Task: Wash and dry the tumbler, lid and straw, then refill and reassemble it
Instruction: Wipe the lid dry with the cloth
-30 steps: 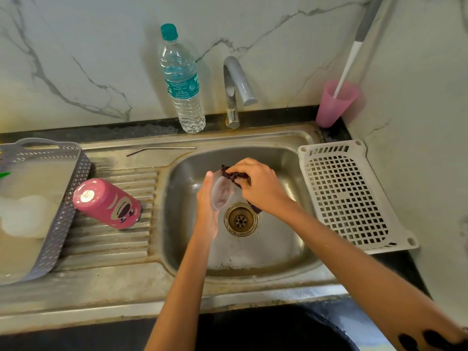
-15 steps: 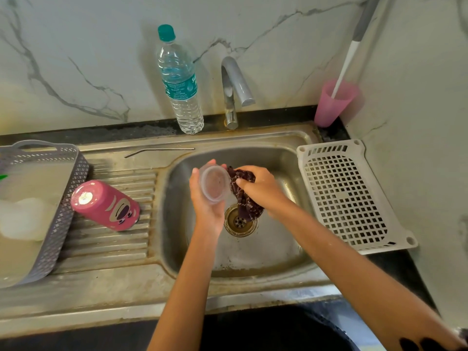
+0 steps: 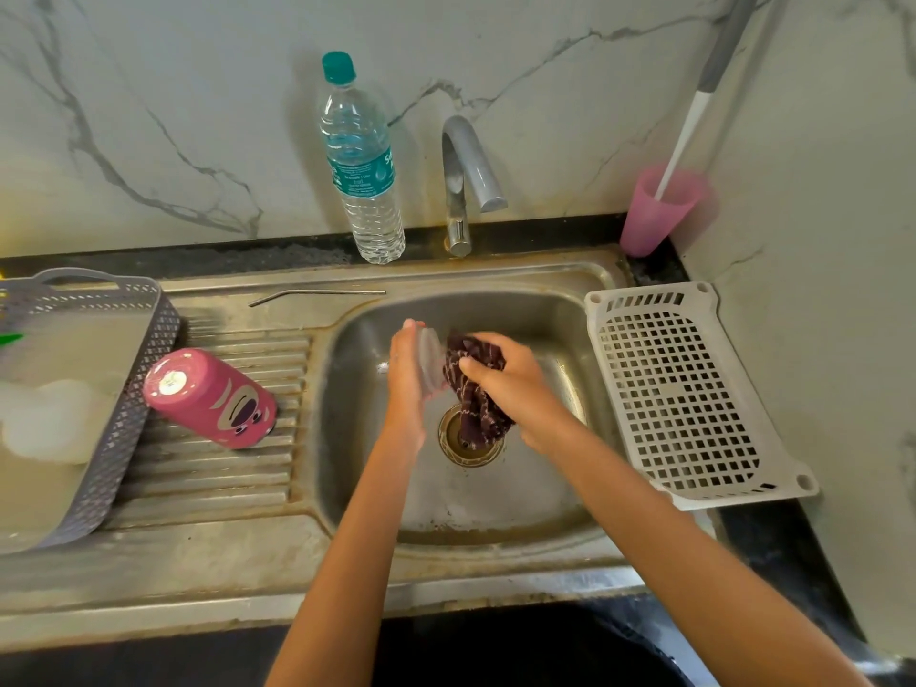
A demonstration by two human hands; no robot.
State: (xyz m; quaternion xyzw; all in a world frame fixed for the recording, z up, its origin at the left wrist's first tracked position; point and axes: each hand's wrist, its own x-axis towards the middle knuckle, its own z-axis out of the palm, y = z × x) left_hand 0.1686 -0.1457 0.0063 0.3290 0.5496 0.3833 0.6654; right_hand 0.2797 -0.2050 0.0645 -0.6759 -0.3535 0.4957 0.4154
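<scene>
Over the steel sink (image 3: 555,493), my left hand (image 3: 406,374) holds the clear round lid (image 3: 430,357) on edge. My right hand (image 3: 515,384) grips a dark maroon cloth (image 3: 473,394) and presses it against the lid; the cloth's tail hangs down over the drain (image 3: 463,438). The pink tumbler (image 3: 210,399) with a cartoon face lies on its side on the ribbed drainboard at the left. The metal straw (image 3: 317,295) rests on the sink's back ledge, left of the basin.
A water bottle (image 3: 364,166) with a teal cap stands behind the sink, left of the tap (image 3: 466,181). A pink cup (image 3: 654,210) holding a brush sits at the back right. A white perforated tray (image 3: 694,394) lies right of the basin, a grey basket (image 3: 114,438) at far left.
The lid has turned from facing me to edge-on in my left hand. My right hand has brought the cloth up against it, and the cloth now hangs lower over the drain.
</scene>
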